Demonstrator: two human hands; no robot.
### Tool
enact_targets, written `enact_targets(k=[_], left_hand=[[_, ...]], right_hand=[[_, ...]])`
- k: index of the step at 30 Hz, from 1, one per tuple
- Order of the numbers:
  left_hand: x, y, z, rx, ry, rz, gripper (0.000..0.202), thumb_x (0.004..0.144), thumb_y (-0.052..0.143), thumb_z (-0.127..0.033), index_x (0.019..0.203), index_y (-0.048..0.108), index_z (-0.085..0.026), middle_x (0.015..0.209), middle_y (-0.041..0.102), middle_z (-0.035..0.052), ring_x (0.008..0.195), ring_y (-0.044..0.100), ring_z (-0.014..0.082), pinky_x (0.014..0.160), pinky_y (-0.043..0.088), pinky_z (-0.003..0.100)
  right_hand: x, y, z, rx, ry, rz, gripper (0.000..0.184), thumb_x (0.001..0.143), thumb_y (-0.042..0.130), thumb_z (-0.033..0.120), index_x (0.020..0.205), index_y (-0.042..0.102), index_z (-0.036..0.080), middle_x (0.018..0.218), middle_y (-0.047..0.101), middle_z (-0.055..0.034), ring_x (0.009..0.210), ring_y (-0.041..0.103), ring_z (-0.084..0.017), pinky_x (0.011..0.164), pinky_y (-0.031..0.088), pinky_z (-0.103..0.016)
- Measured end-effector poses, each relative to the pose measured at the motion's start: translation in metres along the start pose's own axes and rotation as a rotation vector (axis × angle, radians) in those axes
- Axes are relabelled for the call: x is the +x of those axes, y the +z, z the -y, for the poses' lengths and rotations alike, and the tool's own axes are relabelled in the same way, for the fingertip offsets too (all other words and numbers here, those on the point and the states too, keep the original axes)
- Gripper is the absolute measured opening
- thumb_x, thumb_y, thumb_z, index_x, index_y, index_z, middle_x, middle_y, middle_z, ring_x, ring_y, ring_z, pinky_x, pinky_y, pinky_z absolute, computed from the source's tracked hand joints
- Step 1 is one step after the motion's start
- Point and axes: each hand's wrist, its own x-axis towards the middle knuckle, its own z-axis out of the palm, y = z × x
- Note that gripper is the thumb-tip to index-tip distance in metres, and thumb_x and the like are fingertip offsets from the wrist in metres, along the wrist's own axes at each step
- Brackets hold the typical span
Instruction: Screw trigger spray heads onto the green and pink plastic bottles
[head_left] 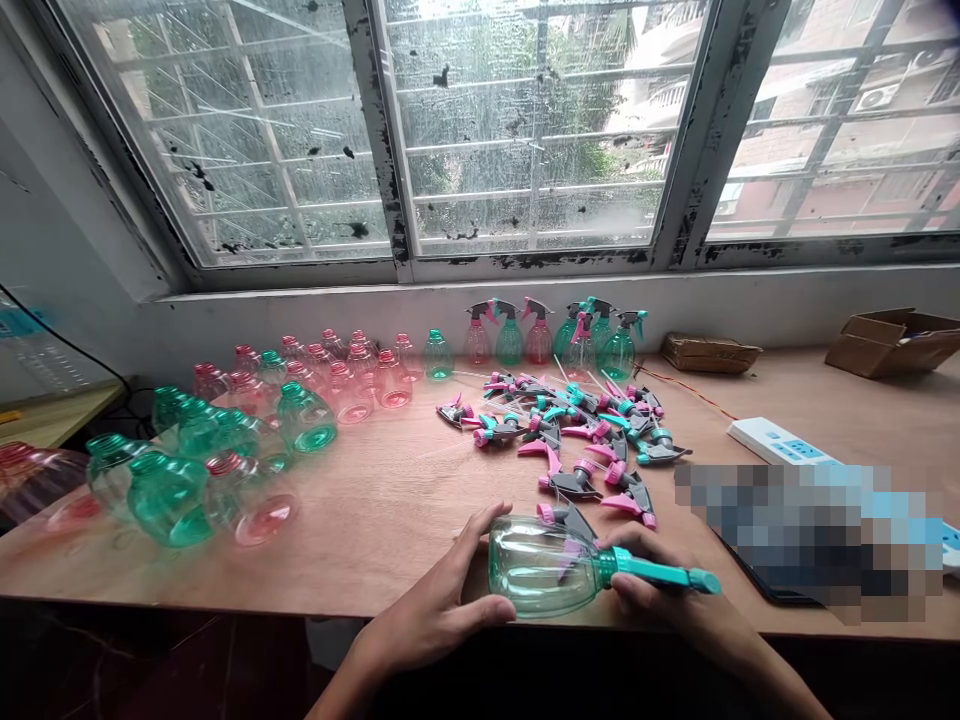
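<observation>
A clear green spray bottle (pixel 536 565) lies on its side at the near edge of the wooden table (pixel 390 500). My left hand (pixel 442 600) cups its base, thumb and fingers curled round it. My right hand (pixel 656 590) grips the neck, where a teal and grey trigger head (pixel 664 574) points right. Just behind lies a pile of loose pink, teal and grey trigger heads (pixel 577 430).
Several empty green and pink bottles (pixel 225 450) lie and stand at the left. Assembled bottles (pixel 555 335) line the wall under the window. A white power strip (pixel 780 443) and cardboard boxes (pixel 892 340) sit at the right, beside a blurred patch.
</observation>
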Motion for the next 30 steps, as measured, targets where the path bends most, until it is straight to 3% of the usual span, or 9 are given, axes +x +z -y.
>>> enact_targets(k=[12, 21, 30], left_hand=[[0.0004, 0.0000, -0.0037, 0.109, -0.019, -0.017, 0.100, 0.080, 0.083, -0.024, 0.158, 0.020, -0.031, 0.167, 0.026, 0.0063, 0.153, 0.024, 0.0312, 0.127, 0.021, 0.045], [0.0023, 0.0018, 0.0023, 0.095, 0.004, -0.023, 0.098, 0.082, 0.081, -0.021, 0.158, 0.020, -0.029, 0.167, 0.026, 0.0081, 0.152, 0.029, 0.0299, 0.126, 0.025, 0.043], [0.0010, 0.0029, 0.0036, 0.078, 0.008, -0.030, 0.098, 0.082, 0.080, -0.025, 0.158, 0.019, -0.029, 0.167, 0.025, 0.0085, 0.153, 0.025, 0.0324, 0.126, 0.024, 0.046]], right_hand=[[-0.0004, 0.0011, -0.0013, -0.041, -0.025, -0.013, 0.022, 0.088, 0.067, 0.042, 0.103, 0.066, 0.025, 0.078, 0.060, 0.0030, 0.069, 0.055, -0.019, 0.063, 0.043, -0.028], [-0.0006, -0.0005, 0.0022, -0.073, -0.045, -0.030, 0.020, 0.087, 0.068, 0.041, 0.099, 0.068, 0.025, 0.086, 0.064, 0.0014, 0.076, 0.056, -0.020, 0.067, 0.045, -0.029], [-0.0006, 0.0009, 0.0026, -0.066, -0.036, -0.042, 0.023, 0.085, 0.070, 0.041, 0.101, 0.068, 0.024, 0.077, 0.061, 0.0027, 0.067, 0.055, -0.019, 0.060, 0.045, -0.028]])
